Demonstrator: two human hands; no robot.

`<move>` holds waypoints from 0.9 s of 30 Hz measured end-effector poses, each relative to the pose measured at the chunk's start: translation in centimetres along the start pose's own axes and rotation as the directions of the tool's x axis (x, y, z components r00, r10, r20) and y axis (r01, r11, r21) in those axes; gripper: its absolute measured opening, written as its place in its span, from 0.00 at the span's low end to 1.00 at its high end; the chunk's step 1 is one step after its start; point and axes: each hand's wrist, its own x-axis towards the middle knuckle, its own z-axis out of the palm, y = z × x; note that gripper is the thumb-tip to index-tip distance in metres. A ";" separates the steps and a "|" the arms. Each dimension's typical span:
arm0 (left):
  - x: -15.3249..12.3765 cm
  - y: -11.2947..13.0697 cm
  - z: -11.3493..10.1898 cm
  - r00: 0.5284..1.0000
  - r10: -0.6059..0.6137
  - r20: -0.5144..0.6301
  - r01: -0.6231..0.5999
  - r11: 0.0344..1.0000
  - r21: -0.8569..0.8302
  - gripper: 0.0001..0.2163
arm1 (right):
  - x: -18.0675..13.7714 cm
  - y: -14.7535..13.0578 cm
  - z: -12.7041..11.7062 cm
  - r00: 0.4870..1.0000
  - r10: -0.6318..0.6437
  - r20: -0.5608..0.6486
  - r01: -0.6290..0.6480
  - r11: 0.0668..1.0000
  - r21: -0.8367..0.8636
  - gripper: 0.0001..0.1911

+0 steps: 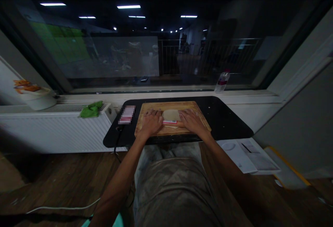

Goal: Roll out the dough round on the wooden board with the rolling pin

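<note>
1. Head view, position: the dough [170, 114] lies on the board [182, 104], mostly on the far side of the pin [180, 124].
2. Hand state: the left hand [152, 121] and right hand [191, 120] lie over the pin's two ends, fingers stretched out rather than curled round it. Contact under the palms cannot be seen.
3. Risk, uneven thickness: may result if one palm bears down harder than the other.
4. Risk, sticking or tearing: the dough could cling to the pin or its label [170, 121]; whether flour lies beneath cannot be told.
5. Risk, board slip: the board sits just beside the near edge of the tabletop [223, 116]; a hard pull nearward could shift it.
6. Risk, snag: the cable [117, 144] hanging at the left could catch an arm.
</note>
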 end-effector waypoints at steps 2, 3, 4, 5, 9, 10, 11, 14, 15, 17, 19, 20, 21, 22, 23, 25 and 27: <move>0.1 0.3 -0.3 1.000 -0.015 0.026 0.014 1.000 0.011 0.22 | 0.3 0.4 0.3 1.000 0.007 0.011 -0.008 1.000 0.005 0.29; 0.2 0.4 -0.5 0.999 -0.023 0.039 0.023 1.000 0.014 0.22 | 0.5 0.6 0.5 1.000 0.013 0.016 -0.013 1.000 0.007 0.29; 0.3 0.5 -0.7 0.998 -0.034 0.047 0.033 0.999 0.015 0.22 | 0.7 0.9 0.7 1.000 0.015 0.022 -0.015 1.000 0.009 0.29; 0.4 0.6 -0.8 0.998 -0.045 0.051 0.044 0.999 0.013 0.22 | 0.8 1.2 0.8 1.000 0.014 0.025 -0.014 1.000 0.013 0.29; 1.0 0.7 -1.1 0.996 -0.076 0.055 0.077 0.997 -0.009 0.22 | 1.7 2.2 1.3 1.000 0.028 0.013 -0.029 0.999 0.035 0.27; 1.2 0.7 -1.1 0.995 -0.079 0.060 0.080 0.997 -0.015 0.22 | 1.9 2.4 1.4 0.999 0.037 0.015 -0.038 0.999 0.038 0.27; 1.3 0.7 -1.1 0.994 -0.083 0.067 0.084 0.996 -0.020 0.22 | 2.2 2.6 1.4 0.999 0.045 0.020 -0.046 0.998 0.039 0.27; 1.8 0.7 -1.1 0.992 -0.095 0.080 0.096 0.995 -0.013 0.21 | 3.1 2.8 1.5 0.997 0.072 0.021 -0.073 0.997 0.030 0.26; 1.9 0.8 -1.2 0.992 -0.098 0.084 0.099 0.995 -0.007 0.22 | 3.4 2.9 1.5 0.996 0.083 0.008 -0.083 0.996 0.027 0.25; 2.0 0.8 -1.3 0.990 -0.105 0.093 0.105 0.994 0.008 0.22 | 3.9 2.9 1.5 0.994 0.102 -0.032 -0.101 0.995 0.020 0.24; 2.1 0.9 -1.4 0.989 -0.109 0.101 0.108 0.994 0.013 0.22 | 4.2 3.0 1.6 0.991 0.113 -0.066 -0.113 0.994 0.006 0.24; 2.2 0.9 -1.5 0.989 -0.109 0.101 0.109 0.994 0.012 0.22 | 4.3 3.1 1.7 0.990 0.118 -0.077 -0.118 0.993 -0.002 0.24; 2.3 0.9 -1.5 0.989 -0.109 0.099 0.108 0.994 0.010 0.22 | 4.3 3.1 1.7 0.989 0.121 -0.081 -0.122 0.992 -0.008 0.25; 2.4 0.8 -1.5 0.989 -0.109 0.095 0.109 0.994 0.007 0.22 | 4.4 3.1 1.8 0.989 0.123 -0.082 -0.125 0.992 -0.011 0.25; 2.6 0.8 -1.5 0.989 -0.114 0.092 0.114 0.994 0.006 0.22 | 4.4 3.1 1.8 0.989 0.125 -0.080 -0.127 0.992 -0.012 0.25; 3.1 0.8 -1.4 0.986 -0.138 0.090 0.138 0.990 0.012 0.22 | 4.6 3.1 1.8 0.988 0.134 -0.074 -0.136 0.991 -0.017 0.25; 3.5 0.8 -1.5 0.981 -0.173 0.094 0.171 0.985 0.025 0.22 | 4.9 3.1 1.8 0.988 0.143 -0.063 -0.144 0.989 -0.023 0.25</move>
